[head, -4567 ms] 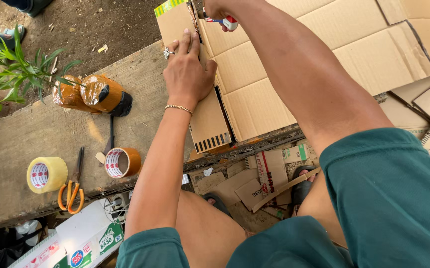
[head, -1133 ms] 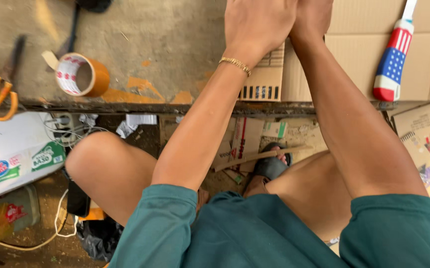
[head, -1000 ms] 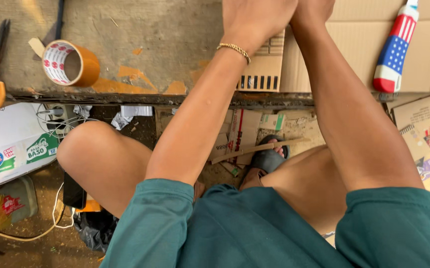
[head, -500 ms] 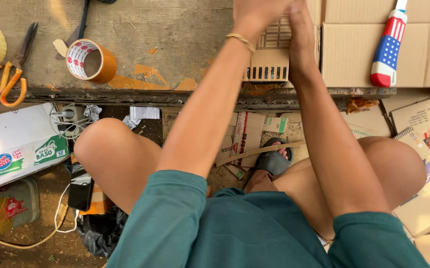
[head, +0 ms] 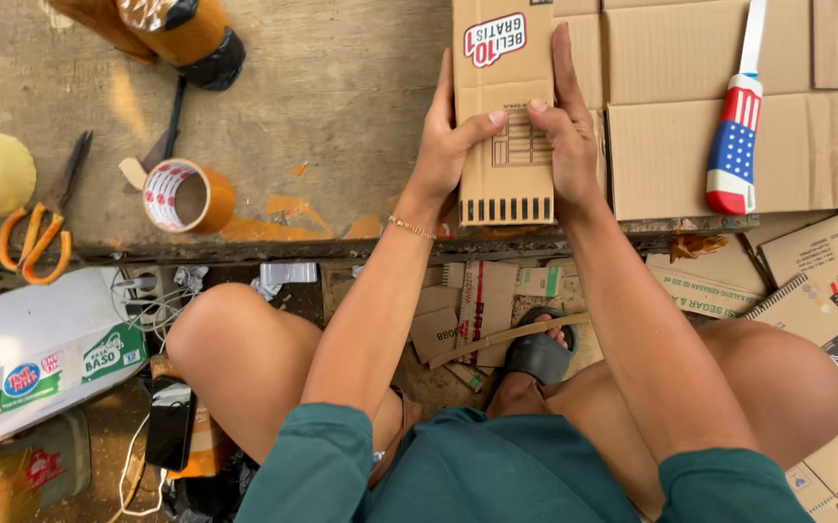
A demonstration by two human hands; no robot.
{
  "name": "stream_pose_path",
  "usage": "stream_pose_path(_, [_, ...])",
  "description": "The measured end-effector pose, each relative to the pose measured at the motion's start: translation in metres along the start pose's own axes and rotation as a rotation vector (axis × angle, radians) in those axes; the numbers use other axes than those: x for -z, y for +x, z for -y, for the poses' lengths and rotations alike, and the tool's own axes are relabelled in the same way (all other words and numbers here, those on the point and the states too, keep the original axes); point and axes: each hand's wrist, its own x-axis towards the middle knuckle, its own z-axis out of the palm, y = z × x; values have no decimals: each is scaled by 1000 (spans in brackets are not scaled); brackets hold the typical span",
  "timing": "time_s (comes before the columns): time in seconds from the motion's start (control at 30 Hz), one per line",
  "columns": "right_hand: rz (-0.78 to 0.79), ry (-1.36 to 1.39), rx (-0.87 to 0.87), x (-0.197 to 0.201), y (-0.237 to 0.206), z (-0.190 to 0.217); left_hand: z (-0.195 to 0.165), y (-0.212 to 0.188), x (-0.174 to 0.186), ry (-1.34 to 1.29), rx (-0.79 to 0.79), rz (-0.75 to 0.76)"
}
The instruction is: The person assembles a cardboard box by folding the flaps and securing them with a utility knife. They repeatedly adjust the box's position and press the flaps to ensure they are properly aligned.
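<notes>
Left hand (head: 450,145) and right hand (head: 566,136) clamped on either side of a folded cardboard flap (head: 508,116), thumbs pressing its face, at the near edge of the wooden table (head: 322,97); knife (head: 734,136) lying well right

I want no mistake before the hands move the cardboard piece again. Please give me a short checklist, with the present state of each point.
1. Both hands on the cardboard strip: ok; left hand and right hand grip its two long edges.
2. Thumbs pressing on top: ok.
3. Strip lying on the workbench: ok; its near end reaches the bench edge.
4. Knife apart from the fingers: ok; it lies on the flat cardboard sheet.
5. Knife blade covered: cannot tell.
6. Scissors and tape roll away from the hands: ok.
</notes>
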Motion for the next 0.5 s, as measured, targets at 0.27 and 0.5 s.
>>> stream_pose_path(0.27, [3,173,44,9,-2,7,1,4,-28,409,-286,-28])
stream_pose_path(0.5, [-148,114,-151,-21,-1,17,-21,-9,-17,127,45,-100])
